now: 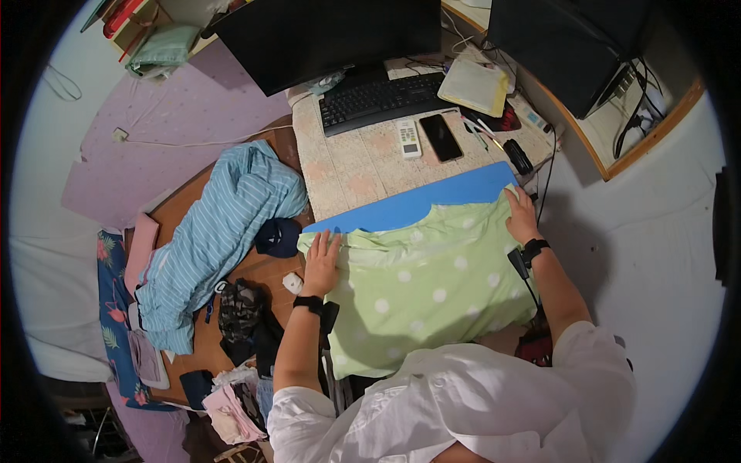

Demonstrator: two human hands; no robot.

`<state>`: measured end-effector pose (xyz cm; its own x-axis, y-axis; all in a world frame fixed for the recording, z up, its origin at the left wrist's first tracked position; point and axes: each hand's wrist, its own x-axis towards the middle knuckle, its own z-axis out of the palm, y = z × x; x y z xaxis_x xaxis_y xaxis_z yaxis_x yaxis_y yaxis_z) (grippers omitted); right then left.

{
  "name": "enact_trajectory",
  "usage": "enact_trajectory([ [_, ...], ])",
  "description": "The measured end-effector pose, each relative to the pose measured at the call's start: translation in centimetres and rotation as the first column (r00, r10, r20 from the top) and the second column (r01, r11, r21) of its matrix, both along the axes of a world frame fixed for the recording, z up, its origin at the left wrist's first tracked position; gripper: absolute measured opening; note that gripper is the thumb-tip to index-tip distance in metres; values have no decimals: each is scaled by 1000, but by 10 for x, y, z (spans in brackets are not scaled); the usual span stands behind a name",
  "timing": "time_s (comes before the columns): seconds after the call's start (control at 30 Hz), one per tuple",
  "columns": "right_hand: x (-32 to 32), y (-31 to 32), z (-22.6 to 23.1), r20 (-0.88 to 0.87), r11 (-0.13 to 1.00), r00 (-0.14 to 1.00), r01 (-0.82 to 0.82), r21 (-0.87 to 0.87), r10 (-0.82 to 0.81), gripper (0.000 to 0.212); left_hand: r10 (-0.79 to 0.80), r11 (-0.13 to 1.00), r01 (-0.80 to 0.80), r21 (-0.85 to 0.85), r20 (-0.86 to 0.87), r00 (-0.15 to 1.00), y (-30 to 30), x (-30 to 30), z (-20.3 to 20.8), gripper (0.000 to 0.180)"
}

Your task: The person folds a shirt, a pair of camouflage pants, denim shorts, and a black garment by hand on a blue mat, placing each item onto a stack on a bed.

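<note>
A light green garment with white dots [409,285] is spread over a blue board [417,202] at the near side of the desk, its lower part hanging toward my lap. My left hand [320,264] lies on the garment's far left corner, fingers apart and stretched out. On the far right corner rests my right hand [522,217], fingers extended over the cloth near the board's right end. Neither hand is closed around anything. A strip of the blue board shows beyond the garment's neckline; the rest is covered. Both wrists wear black straps.
Beyond the board, the desk holds a keyboard [382,103], a white remote control [409,139], a phone [441,137] and a monitor [340,38]. To the left lie a blue striped garment [224,224], a dark cap [278,238] and piled clothes [231,405].
</note>
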<state>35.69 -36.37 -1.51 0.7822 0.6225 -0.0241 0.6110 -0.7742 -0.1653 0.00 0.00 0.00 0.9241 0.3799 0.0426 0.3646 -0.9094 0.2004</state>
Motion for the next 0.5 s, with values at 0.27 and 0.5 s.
enact_trajectory([
  [0.27, 46, 6, -2, -308, 956, 932, 248, 156, -191, 42, -10, 996, 20, 89, -114, 993, 35, 14, 3, 57],
  [0.5, 40, -29, 52, -685, 778, 728, 428, 460, 5, 21, 44, 978, -35, 206, -40, 998, 71, -15, -11, 31],
])
